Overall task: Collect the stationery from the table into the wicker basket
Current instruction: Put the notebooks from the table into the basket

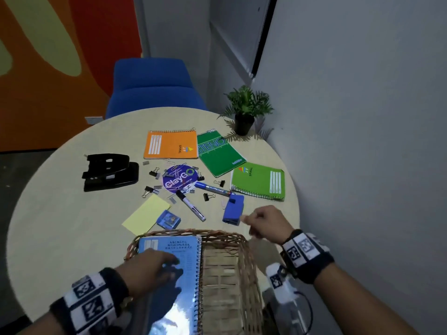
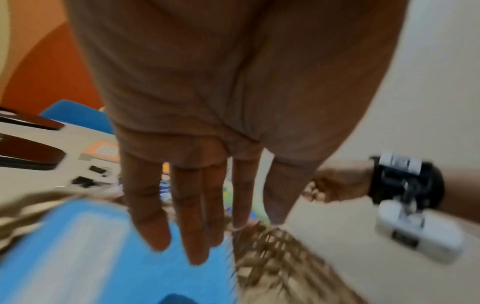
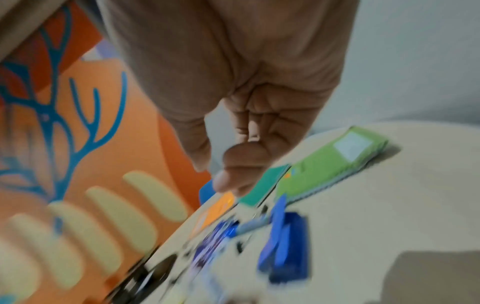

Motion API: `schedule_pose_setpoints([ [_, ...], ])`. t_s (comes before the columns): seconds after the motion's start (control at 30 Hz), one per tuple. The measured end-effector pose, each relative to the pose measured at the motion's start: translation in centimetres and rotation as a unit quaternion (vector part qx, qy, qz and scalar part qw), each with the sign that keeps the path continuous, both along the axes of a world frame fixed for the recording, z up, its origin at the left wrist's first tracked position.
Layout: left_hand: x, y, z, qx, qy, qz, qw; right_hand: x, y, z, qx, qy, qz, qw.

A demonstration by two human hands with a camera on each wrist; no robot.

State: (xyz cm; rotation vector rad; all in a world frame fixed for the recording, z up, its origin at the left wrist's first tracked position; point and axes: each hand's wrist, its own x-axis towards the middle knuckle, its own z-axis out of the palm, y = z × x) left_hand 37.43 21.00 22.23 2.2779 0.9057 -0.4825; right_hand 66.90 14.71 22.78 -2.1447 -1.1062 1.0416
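The wicker basket [image 1: 232, 238] stands at the table's near edge with a blue spiral notebook [image 1: 179, 286] lying in its left half. My left hand [image 1: 169, 262] is over that notebook, fingers [image 2: 153, 226] straight, holding nothing. My right hand [image 1: 251, 221] hovers just right of a blue sharpener [image 1: 233, 211], fingers loosely curled and empty. On the table lie an orange notebook [image 1: 170, 145], a green steno pad [image 1: 217, 153], a light green notebook [image 1: 258, 181], two markers [image 1: 191, 205], a yellow pad [image 1: 146, 215], a small blue box [image 1: 168, 219] and several binder clips.
A black hole punch [image 1: 108, 171] sits at the left and a purple round disc [image 1: 180, 178] in the middle. A potted plant [image 1: 245, 112] stands at the far right edge beside the grey wall. A blue chair [image 1: 154, 85] is behind the table.
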Motion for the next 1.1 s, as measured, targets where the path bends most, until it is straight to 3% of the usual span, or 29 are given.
schedule_pose_setpoints([
  [0.07, 4.3, 1.8, 1.3, -0.03, -0.096, 0.061, 0.993, 5.1, 1.4, 0.0, 0.041, 0.041, -0.105, 0.993],
  [0.13, 10.0, 2.9, 1.4, -0.092, -0.195, 0.132, 0.967, 10.3, 3.3, -1.8, 0.05, 0.038, -0.181, 0.981],
  [0.23, 19.6, 3.1, -0.4, -0.237, -0.301, 0.241, 0.892, 15.9, 6.4, -5.4, -0.009, 0.006, -0.214, 0.977],
  [0.3, 24.9, 3.4, -2.4, -0.297, -0.32, 0.345, 0.831, 17.6, 8.0, -6.4, -0.041, -0.05, -0.165, 0.984],
  [0.43, 31.5, 3.3, -5.5, -0.444, -0.293, 0.513, 0.674, 20.4, 11.5, -8.2, -0.033, -0.142, -0.039, 0.989],
  [0.53, 34.0, 3.0, -6.8, -0.474, -0.26, 0.571, 0.618, 21.8, 13.4, -9.9, -0.059, -0.172, 0.04, 0.983],
  [0.63, 35.8, 3.4, -7.7, -0.478, -0.242, 0.613, 0.581, 22.5, 14.5, -11.4, -0.076, -0.175, 0.079, 0.978],
  [0.8, 36.4, 3.7, -8.6, -0.384, -0.251, 0.678, 0.574, 22.3, 12.3, -12.4, -0.124, -0.26, 0.118, 0.95],
  [0.87, 36.3, 3.0, -8.2, -0.391, -0.279, 0.666, 0.571, 22.3, 10.8, -12.8, -0.126, -0.228, 0.106, 0.96],
  [0.93, 36.2, 1.9, -7.5, -0.418, -0.294, 0.63, 0.585, 22.3, 9.4, -12.5, -0.118, -0.159, 0.074, 0.977],
  [1.03, 34.5, 0.4, -5.3, -0.407, -0.297, 0.547, 0.669, 21.2, 7.2, -10.4, -0.072, -0.012, 0.016, 0.997],
  [1.1, 31.7, -0.4, -3.4, -0.395, -0.301, 0.477, 0.725, 19.9, 5.2, -8.9, -0.05, 0.085, -0.002, 0.995],
])
